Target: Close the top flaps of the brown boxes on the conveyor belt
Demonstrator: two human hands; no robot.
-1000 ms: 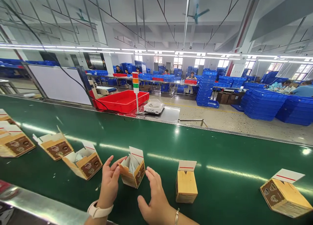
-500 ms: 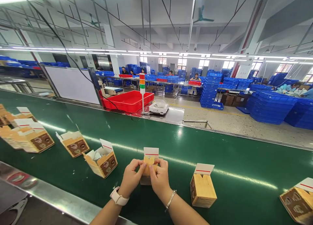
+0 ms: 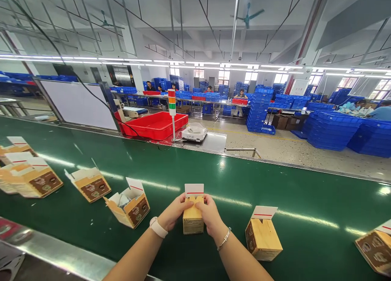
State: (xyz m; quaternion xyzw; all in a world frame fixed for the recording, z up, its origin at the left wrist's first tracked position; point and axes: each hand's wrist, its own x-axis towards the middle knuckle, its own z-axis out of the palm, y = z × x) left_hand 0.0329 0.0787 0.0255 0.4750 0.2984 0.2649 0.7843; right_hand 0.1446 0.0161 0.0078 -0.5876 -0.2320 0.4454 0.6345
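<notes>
A small tan cardboard box (image 3: pixel 193 223) stands on the green conveyor belt (image 3: pixel 220 256) in front of me. Its white flap with a red line sticks up at the back, while the tan top panels lie flat. My left hand (image 3: pixel 174 211) grips the box from the left, thumb on the top. From the other side my right hand (image 3: pixel 212 214) holds it the same way, fingers behind the raised flap's base. Left of them sits an open box (image 3: pixel 134 209) with something pale inside. To the right is a box (image 3: pixel 264 238) with its top folded down and flap raised.
More open boxes (image 3: pixel 91 187) stand along the belt at the left, and another box (image 3: pixel 377 248) is at the right edge. Beyond the belt are a red tray (image 3: pixel 155 126), a signal light (image 3: pixel 172 110), a white scale (image 3: pixel 194 133) and stacked blue crates (image 3: pixel 332 130). People sit at far tables.
The box's top panels, raised between my fingers before, now lie flat under my thumbs. My hands have spread to the box's sides. The view has shifted slightly.
</notes>
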